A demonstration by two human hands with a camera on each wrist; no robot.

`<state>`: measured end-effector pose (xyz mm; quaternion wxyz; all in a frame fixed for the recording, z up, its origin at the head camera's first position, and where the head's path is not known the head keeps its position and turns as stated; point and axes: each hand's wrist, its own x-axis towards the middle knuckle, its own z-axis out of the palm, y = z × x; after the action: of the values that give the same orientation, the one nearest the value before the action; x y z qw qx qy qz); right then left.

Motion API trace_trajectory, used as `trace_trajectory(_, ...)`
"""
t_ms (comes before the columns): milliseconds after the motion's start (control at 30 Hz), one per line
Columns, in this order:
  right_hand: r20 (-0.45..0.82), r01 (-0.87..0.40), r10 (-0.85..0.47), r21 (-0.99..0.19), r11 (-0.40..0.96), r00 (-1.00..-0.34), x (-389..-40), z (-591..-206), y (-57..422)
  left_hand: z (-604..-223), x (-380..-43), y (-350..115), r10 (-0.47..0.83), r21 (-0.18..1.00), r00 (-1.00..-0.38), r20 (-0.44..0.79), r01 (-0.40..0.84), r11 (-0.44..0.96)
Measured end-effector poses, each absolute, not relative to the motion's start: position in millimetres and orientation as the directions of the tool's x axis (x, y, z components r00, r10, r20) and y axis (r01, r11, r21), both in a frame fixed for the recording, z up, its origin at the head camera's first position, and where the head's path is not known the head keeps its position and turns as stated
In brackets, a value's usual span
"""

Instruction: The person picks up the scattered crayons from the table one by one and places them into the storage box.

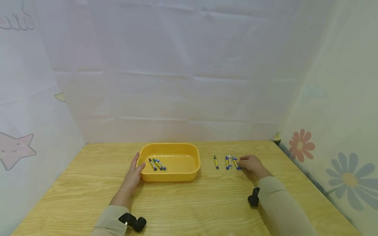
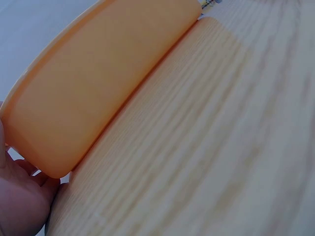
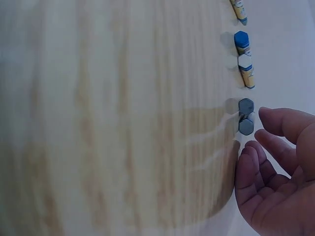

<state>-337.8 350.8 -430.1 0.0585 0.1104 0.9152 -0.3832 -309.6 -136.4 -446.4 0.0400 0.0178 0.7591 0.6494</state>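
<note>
Tray (image 1: 169, 177), one; crayons (image 1: 157, 164), eight: three inside the tray at its left, five on the table (image 1: 189, 206), right of centre.
Tray at lower centre of the frame. Loose crayons: one single, two pairs. Hands, two, each reaching up from a lower corner: left hand (image 1: 132, 175) grips the tray's left end, thumb over the rim; right hand (image 1: 251, 164) holds nothing, fingers bent, thumb and forefinger slightly parted just beside the rightmost pair; contact cannot be told. Rightmost crayon partly covered by fingers; left hand cut off at lower left of the left wrist view.
</note>
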Motion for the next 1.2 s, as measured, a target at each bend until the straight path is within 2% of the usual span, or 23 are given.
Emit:
trace_trajectory(367,-0.197,0.259,0.170,-0.684,0.682,-0.966,-341.6,-437.9,351.5,-447.2,-309.9,-135.4,0.077,0.990,-0.996,-0.040,-0.029,0.141)
trace_trajectory(900,-0.161,0.220,0.151,-0.620,0.753,-0.975,-339.1,-433.8,348.2,-448.3,-308.9,-136.0,0.082,0.990,-0.996,-0.029,-0.017,0.141)
trace_trajectory(1033,-0.157,0.214,0.147,-0.636,0.742,-0.977,-339.3,-433.3,348.7,-448.4,-309.3,-135.5,0.081,0.991,-0.996,-0.031,-0.019,0.135)
trace_trajectory(1200,-0.148,0.194,0.126,-0.724,0.662,-0.981,-341.9,-424.6,345.5,-447.7,-309.2,-134.9,0.082,0.990,-0.996,-0.031,-0.019,0.141)
